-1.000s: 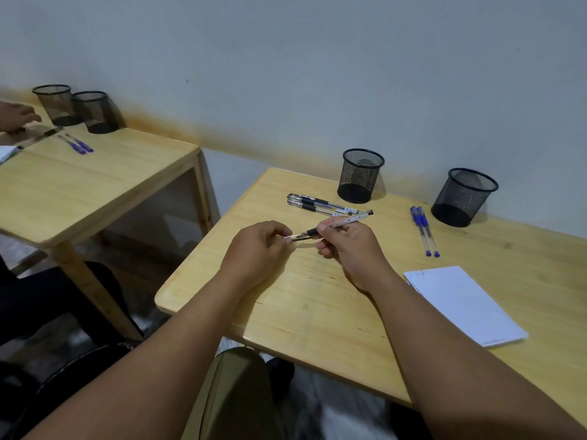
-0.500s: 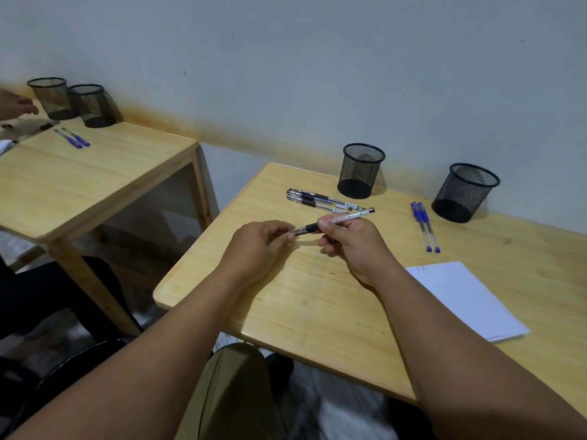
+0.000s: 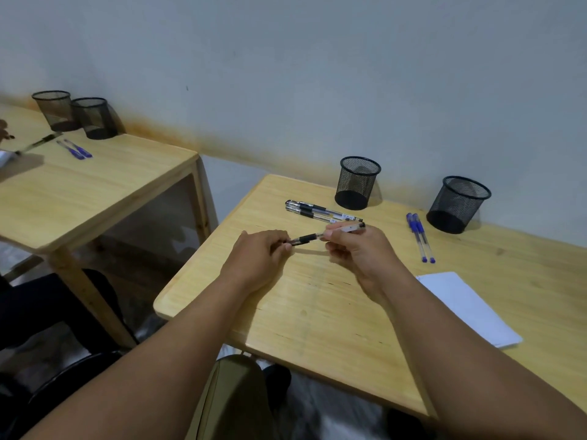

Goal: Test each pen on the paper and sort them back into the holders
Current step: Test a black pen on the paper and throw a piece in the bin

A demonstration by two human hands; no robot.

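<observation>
Seen from the head view, the right hand (image 3: pixel 359 249) grips a clear black-grip pen (image 3: pixel 324 235) while the left hand (image 3: pixel 259 257) pinches its tip end, and with black pens (image 3: pixel 317 211) just beyond, blue pens (image 3: pixel 419 236) and white paper (image 3: pixel 467 306) to the right, and both black mesh holders (image 3: pixel 359 182) apparently empty, sorting looks barely begun.

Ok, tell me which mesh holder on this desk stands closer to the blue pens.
The right mesh holder, near the wall; the blue pens lie just left of it. The left mesh holder stands by the black pens.
</observation>
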